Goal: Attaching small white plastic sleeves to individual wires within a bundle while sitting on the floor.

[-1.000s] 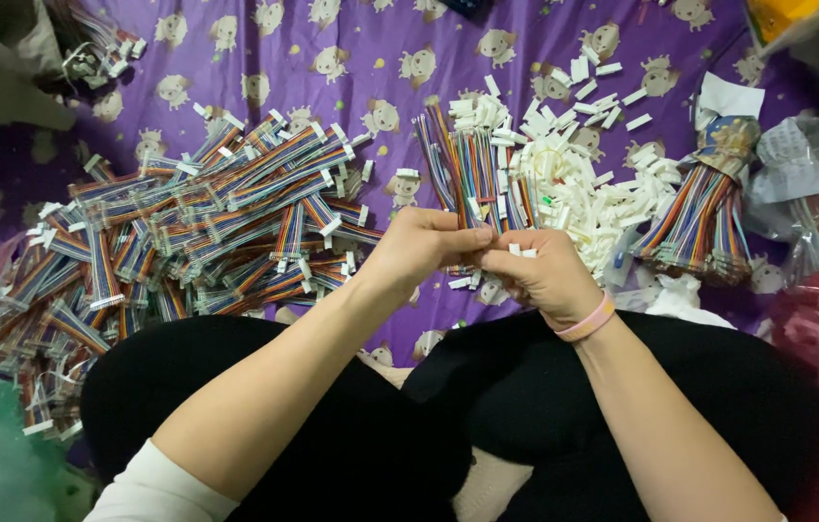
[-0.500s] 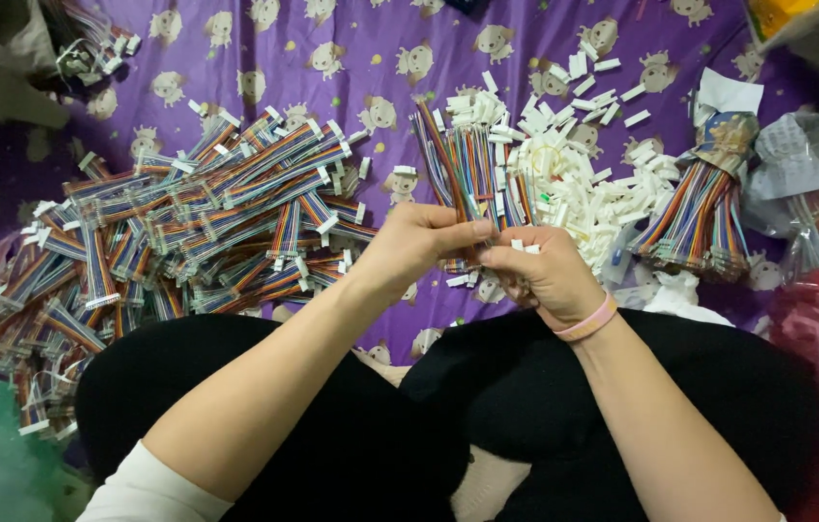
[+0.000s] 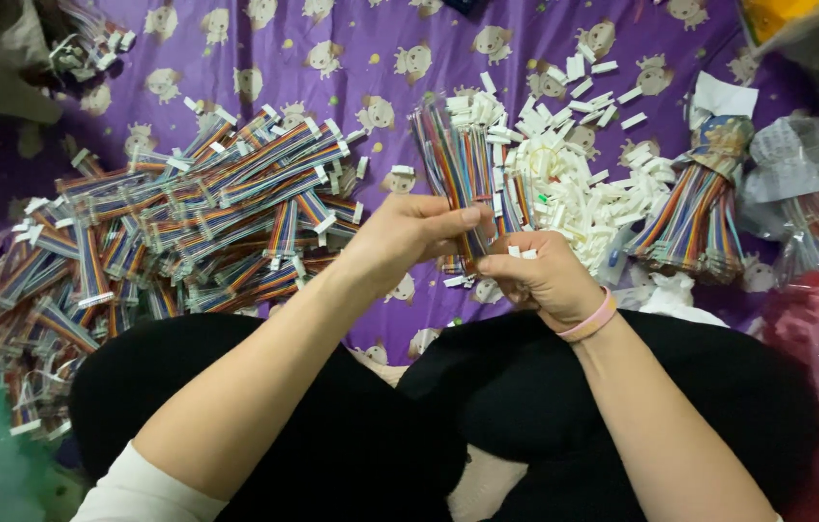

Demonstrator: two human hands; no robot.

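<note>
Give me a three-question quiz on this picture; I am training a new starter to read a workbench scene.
1. True or false: both hands grip the same bundle of rainbow ribbon cables.
2. Which hand wears a pink wristband? A) left B) right
3. What lies in the heap just right of the held bundle?

Key:
1. True: the left hand and right hand meet on the bundle's lower end.
2. B, the right.
3. Loose white connector housings, on the purple patterned cloth. Finished cables are piled on the left.
</note>
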